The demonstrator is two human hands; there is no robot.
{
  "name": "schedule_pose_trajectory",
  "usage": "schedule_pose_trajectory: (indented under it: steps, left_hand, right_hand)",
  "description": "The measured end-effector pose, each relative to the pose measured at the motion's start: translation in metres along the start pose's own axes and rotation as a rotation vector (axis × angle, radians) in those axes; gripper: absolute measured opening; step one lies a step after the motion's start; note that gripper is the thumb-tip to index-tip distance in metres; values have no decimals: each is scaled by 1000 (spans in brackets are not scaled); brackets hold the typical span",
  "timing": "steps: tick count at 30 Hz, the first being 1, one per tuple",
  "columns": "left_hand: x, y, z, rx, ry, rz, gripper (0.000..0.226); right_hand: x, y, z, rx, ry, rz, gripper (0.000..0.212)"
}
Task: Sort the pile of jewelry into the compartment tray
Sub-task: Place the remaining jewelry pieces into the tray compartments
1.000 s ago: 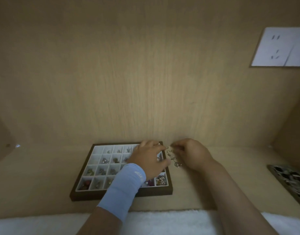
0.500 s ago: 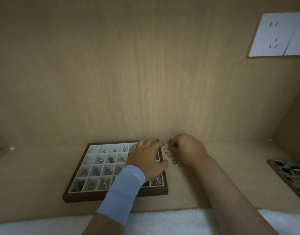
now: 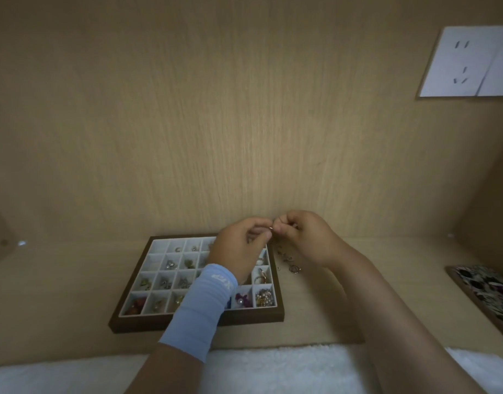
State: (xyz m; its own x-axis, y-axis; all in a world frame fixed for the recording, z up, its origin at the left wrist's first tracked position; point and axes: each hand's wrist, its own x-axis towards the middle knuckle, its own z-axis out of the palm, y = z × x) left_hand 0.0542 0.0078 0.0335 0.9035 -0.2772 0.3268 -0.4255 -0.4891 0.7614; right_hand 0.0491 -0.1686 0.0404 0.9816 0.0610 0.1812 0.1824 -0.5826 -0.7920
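A dark wooden compartment tray with white cells lies on the desk, and several cells hold small jewelry. A small pile of loose silver jewelry lies on the desk just right of the tray. My left hand, with a light blue wrist sleeve, hovers over the tray's right side. My right hand is raised above the pile. Both hands pinch one tiny jewelry piece between their fingertips, lifted off the desk. My left hand hides several cells.
A wood-grain wall stands right behind the tray. A white wall socket is at the upper right. A patterned flat object lies at the desk's right edge. White fluffy fabric runs along the near edge.
Both hands have risen from the pile and met above it, pinching a small piece. Earlier they were low, touching the loose jewelry beside the tray.
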Motion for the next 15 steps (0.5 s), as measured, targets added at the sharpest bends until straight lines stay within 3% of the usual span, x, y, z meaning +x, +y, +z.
schedule_pose_trajectory:
  steps: [6, 15]
  left_hand:
    - [3, -3, -22, -168, 96, -60, 6]
    - [-13, -21, -76, -167, 105, -112, 7]
  right_hand:
    - [-4, -27, 11, 233, -17, -25, 14]
    - [16, -61, 50, 146, 32, -129, 6]
